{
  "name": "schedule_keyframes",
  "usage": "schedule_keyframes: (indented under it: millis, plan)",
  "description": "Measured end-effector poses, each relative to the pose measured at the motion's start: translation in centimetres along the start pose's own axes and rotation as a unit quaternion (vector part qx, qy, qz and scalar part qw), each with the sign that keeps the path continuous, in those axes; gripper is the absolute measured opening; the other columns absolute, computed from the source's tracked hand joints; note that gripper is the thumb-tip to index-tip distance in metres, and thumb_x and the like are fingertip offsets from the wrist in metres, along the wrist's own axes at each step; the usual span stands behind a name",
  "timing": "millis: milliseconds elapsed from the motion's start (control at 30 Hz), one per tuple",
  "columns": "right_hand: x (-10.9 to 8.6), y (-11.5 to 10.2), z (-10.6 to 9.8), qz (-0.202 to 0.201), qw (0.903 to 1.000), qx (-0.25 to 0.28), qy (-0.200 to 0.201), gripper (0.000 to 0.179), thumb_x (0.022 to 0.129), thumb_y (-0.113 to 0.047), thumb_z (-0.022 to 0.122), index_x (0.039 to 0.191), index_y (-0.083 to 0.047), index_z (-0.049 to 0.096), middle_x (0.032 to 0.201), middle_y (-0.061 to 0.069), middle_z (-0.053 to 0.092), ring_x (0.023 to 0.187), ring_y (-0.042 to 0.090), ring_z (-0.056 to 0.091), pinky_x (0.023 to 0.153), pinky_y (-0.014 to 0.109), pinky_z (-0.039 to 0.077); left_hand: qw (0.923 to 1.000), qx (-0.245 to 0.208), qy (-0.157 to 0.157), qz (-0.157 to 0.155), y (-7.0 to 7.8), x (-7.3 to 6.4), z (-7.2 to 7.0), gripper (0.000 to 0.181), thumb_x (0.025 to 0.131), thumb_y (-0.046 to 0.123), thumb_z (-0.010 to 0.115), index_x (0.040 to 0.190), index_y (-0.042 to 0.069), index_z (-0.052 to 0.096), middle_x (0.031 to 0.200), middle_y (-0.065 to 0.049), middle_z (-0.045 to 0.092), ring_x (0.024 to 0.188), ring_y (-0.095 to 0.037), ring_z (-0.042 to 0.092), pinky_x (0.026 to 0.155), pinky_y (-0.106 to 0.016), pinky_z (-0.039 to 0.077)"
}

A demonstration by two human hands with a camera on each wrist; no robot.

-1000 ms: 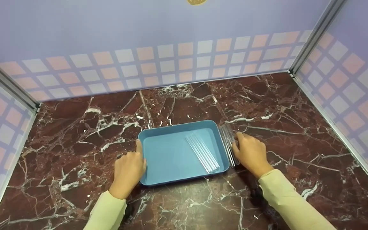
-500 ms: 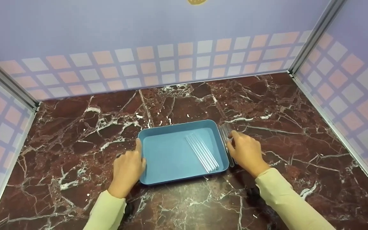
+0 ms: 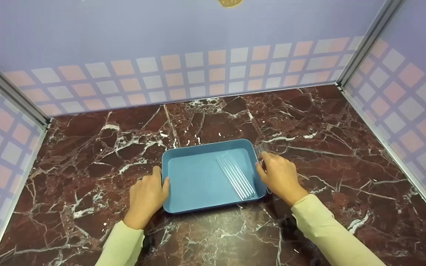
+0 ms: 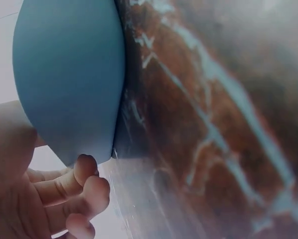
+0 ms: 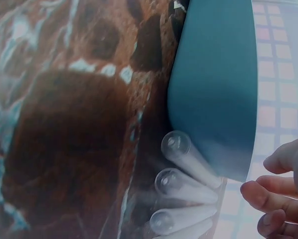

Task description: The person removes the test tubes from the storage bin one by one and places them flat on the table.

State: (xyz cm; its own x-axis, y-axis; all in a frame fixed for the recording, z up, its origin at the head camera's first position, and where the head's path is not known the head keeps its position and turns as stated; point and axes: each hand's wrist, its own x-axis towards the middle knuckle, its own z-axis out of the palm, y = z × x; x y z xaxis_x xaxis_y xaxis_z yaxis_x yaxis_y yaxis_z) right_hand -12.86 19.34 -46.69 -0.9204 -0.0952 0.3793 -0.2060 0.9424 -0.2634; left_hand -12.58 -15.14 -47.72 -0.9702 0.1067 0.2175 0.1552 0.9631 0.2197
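A blue rectangular tray (image 3: 194, 184) lies on the marbled table, with several clear tubes (image 3: 235, 177) side by side in its right part. At the tray's left end, my left hand (image 3: 146, 197) pinches the wall, thumb over the rim and fingers outside; the left wrist view shows the curled fingers (image 4: 84, 191) below the tray wall (image 4: 69, 79). Next to the right end, my right hand (image 3: 281, 177) hovers near the rim with bent fingers and nothing between them. Several round-ended clear test tubes (image 5: 186, 189) lie beside the tray under it, mostly hidden in the head view.
Dark red marbled tabletop (image 3: 87, 166) surrounds the tray. A purple back wall (image 3: 183, 33) with pink and white squares stands behind, and similar panels close the left and right sides. Small white specks (image 3: 198, 139) show beyond the tray's far edge.
My right hand has moved left from over the outside tubes to the tray's right rim. My left index finger, earlier straight along the rim, is now bent, with the thumb over the wall.
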Motion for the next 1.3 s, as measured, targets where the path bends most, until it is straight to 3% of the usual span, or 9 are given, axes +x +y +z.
schedule_keyframes:
  millis: [133,333,467,667,1033,1300]
  plan:
    - [0.1,-0.5,0.1,-0.012,0.9999,0.003,0.005,0.01,0.084,-0.021,0.069,0.09,-0.014,0.065,0.072,0.001,0.065,0.065,0.03,0.065,0.053,0.048,0.048,1.0,-0.004,0.001,-0.001,0.1,0.1,-0.1,0.025,0.096,0.023,0.053,0.08,0.005,0.052,0.055,-0.015,0.052,0.044,-0.032,0.05,0.038,-0.04,0.034]
    - [0.2,-1.3,0.0,-0.036,0.9994,0.005,0.001,0.01,0.084,-0.02,0.069,0.091,-0.013,0.067,0.075,0.0,0.067,0.064,0.025,0.064,0.052,0.045,0.049,0.9995,-0.013,-0.027,-0.01,0.0,0.6,-0.5,0.027,0.095,0.022,0.053,0.075,0.004,0.058,0.062,-0.019,0.059,0.052,-0.039,0.057,0.042,-0.046,0.039]
    - [0.3,-1.8,0.1,-0.049,0.9987,0.005,-0.014,0.012,0.083,-0.02,0.071,0.093,-0.013,0.068,0.076,0.0,0.068,0.064,0.022,0.064,0.053,0.043,0.05,0.9975,-0.021,-0.066,-0.017,-0.1,1.0,-0.9,0.028,0.095,0.022,0.052,0.073,0.005,0.059,0.061,-0.017,0.058,0.049,-0.034,0.054,0.041,-0.042,0.037]
    - [0.2,-2.1,0.5,-0.055,0.9976,-0.004,-0.04,0.016,0.081,-0.021,0.074,0.093,-0.011,0.068,0.074,0.002,0.067,0.068,0.024,0.064,0.055,0.045,0.05,0.9936,-0.042,-0.102,-0.025,-0.2,1.5,-1.2,0.034,0.095,0.02,0.052,0.062,0.011,0.048,0.055,-0.009,0.048,0.047,-0.025,0.046,0.043,-0.035,0.031]
    - [0.0,-2.5,1.0,-0.074,0.9954,-0.018,-0.057,0.019,0.076,-0.02,0.077,0.091,-0.012,0.068,0.069,0.004,0.065,0.07,0.026,0.062,0.057,0.044,0.05,0.9946,-0.047,-0.09,-0.019,-0.3,1.5,-1.1,0.041,0.095,0.019,0.053,0.058,0.014,0.037,0.052,-0.001,0.032,0.045,-0.019,0.034,0.043,-0.031,0.025]
    - [0.1,-2.6,1.6,-0.099,0.9937,-0.018,-0.049,0.018,0.075,-0.019,0.077,0.086,-0.009,0.068,0.066,0.006,0.066,0.068,0.031,0.06,0.065,0.044,0.046,0.9946,-0.049,-0.088,-0.024,-0.3,1.4,-1.2,0.035,0.094,0.02,0.055,0.061,0.011,0.046,0.057,-0.011,0.05,0.049,-0.027,0.049,0.043,-0.039,0.035]
